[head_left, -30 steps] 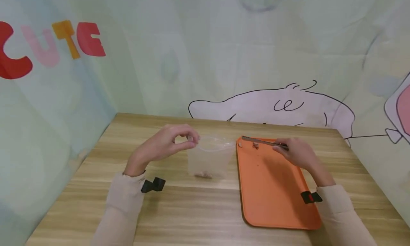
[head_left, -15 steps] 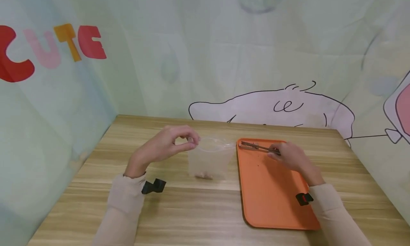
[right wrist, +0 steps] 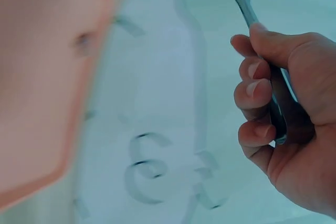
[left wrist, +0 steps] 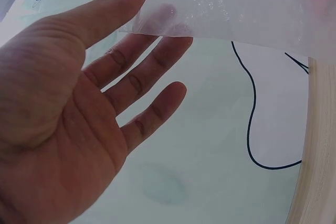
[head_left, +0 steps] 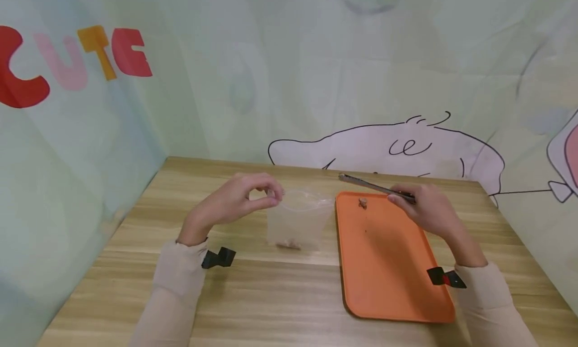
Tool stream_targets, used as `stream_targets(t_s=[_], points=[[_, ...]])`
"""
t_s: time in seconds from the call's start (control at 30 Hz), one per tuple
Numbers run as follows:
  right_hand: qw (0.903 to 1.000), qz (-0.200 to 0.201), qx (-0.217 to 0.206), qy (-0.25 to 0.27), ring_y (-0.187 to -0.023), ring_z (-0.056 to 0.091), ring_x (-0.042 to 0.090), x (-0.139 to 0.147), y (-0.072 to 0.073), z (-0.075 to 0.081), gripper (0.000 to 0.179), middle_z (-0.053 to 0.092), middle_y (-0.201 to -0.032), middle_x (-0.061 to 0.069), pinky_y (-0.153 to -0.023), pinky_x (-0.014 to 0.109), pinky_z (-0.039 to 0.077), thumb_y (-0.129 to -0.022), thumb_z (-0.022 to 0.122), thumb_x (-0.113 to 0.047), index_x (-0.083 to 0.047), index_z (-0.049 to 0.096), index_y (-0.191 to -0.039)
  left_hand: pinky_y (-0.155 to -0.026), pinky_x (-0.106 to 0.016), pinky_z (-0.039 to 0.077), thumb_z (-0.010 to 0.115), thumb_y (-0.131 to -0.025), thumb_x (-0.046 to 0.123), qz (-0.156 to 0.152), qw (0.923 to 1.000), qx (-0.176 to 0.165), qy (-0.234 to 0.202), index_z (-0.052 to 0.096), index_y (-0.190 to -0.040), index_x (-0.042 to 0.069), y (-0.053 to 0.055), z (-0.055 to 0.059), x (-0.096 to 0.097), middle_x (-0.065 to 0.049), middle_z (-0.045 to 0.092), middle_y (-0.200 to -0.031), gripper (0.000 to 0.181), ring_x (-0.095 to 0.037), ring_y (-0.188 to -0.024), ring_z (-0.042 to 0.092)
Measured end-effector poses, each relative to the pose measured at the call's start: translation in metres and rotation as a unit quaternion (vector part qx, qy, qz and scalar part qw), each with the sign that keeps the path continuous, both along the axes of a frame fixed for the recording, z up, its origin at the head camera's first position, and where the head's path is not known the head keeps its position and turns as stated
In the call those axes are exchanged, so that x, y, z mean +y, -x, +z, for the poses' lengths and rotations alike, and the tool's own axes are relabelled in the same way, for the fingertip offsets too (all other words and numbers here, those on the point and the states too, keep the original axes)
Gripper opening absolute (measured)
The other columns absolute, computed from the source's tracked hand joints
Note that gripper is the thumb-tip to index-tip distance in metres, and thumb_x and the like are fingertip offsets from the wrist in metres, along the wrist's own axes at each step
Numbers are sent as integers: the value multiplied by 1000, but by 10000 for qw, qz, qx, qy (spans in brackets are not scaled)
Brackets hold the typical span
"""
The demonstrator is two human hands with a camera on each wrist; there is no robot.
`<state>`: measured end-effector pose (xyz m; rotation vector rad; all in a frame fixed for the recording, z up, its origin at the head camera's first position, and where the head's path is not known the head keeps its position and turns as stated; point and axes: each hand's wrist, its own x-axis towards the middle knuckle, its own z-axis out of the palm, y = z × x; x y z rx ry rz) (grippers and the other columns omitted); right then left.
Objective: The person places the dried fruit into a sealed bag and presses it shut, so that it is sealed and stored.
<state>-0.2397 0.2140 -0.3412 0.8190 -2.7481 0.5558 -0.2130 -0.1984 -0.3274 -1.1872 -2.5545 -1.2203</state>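
My left hand (head_left: 239,199) pinches the upper left corner of a clear zip bag (head_left: 295,224), which stands upright with its mouth parted. Several small pale-brown pieces (head_left: 288,243) lie at its bottom. In the left wrist view the bag's film (left wrist: 220,9) runs between thumb and fingers. My right hand (head_left: 424,206) grips metal tongs (head_left: 370,185) with serrated tips. They are raised above the far edge of an orange tray (head_left: 393,282), and a tiny piece appears caught at the tips. One small brown piece (head_left: 363,203) lies near the tray's far end.
The tray stands to the right of the bag on a wood-grain table (head_left: 253,297). A printed cloth backdrop (head_left: 316,86) rises along the table's back and sides. A dark speck (head_left: 366,231) shows on the tray.
My right hand lowered the tongs to the tray's far left corner, then raised them. The pale piece in that corner is gone from the tray. The left hand and bag stay put.
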Motion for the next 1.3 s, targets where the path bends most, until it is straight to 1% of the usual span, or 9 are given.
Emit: stream_targets(t_s=[0.1, 0.17, 0.33, 0.43, 0.67, 0.83, 0.97, 1.1, 1.3], points=[[9968, 406, 675, 155, -53, 43, 6, -10, -11, 22, 4, 61, -70, -7, -51, 26, 36, -93, 72, -12, -10, 74, -96, -86, -36, 52, 70, -95, 13, 20, 10000, 4, 15, 70, -102, 14, 1, 2, 1, 6, 68, -103, 7, -10, -96, 62], [9929, 693, 950, 158, -56, 45, 3, -18, -18, 32, 6, 63, -75, -8, -52, 26, 39, -90, 75, -10, -12, 75, -96, -86, -34, 51, 70, -95, 14, 44, 10000, 18, 37, 70, -102, 14, 1, 3, 1, 6, 68, -104, 7, -10, -96, 62], [9879, 1319, 798, 161, -60, 50, -1, -38, -28, 41, 10, 69, -83, -10, -54, 24, 43, -91, 74, -13, -16, 75, -101, -85, -35, 52, 70, -95, 13, 74, 9999, 74, 53, 70, -103, 14, 1, 3, 1, 6, 69, -104, 8, -10, -95, 63], [9879, 1393, 640, 221, -62, 52, -1, -42, -27, 40, 11, 70, -84, -11, -55, 24, 44, -92, 73, -14, -16, 75, -103, -84, -34, 51, 70, -95, 13, 96, 9999, 111, 45, 70, -103, 14, 1, 2, 0, 6, 69, -104, 8, -10, -94, 63], [9938, 939, 594, 80, -57, 45, 5, -23, -10, 28, 5, 57, -72, -10, -52, 25, 38, -92, 73, -12, -13, 70, -96, -85, -31, 51, 72, -94, 14, 168, 9997, 172, 64, 70, -102, 16, 0, 3, -5, 8, 69, -103, 8, -8, -94, 62], [9986, 202, 169, -449, -65, 55, 8, 3, 2, 8, 11, 68, -81, -3, -59, 33, 45, -94, 72, -18, -9, 73, -100, -85, -31, 51, 72, -93, 13, 146, 9997, 190, 61, 70, -101, 16, 0, 5, -5, 8, 68, -101, 8, -8, -94, 62], [9952, -157, -211, -941, -64, 53, 9, 24, 10, -13, 15, 68, -80, -3, -59, 34, 44, -95, 71, -20, -8, 74, -103, -85, -32, 51, 71, -94, 13, 115, 9998, 142, 75, 70, -102, 15, 1, 4, -4, 8, 68, -101, 8, -9, -94, 62], [9920, -300, -481, -1131, -62, 50, 8, 39, 13, -33, 14, 65, -76, -5, -57, 32, 42, -95, 70, -20, -7, 73, -101, -85, -32, 51, 71, -95, 13, 92, 9999, 61, 83, 70, -102, 15, 1, 1, -3, 8, 68, -101, 7, -10, -94, 62], [9883, -498, -570, -1320, -58, 48, 10, 47, 13, -47, 15, 61, -71, -5, -53, 32, 40, -96, 69, -20, -6, 73, -100, -86, -34, 52, 71, -94, 13, 52, 10000, 24, 49, 70, -102, 15, 2, -1, 0, 7, 68, -102, 8, -10, -94, 62]])
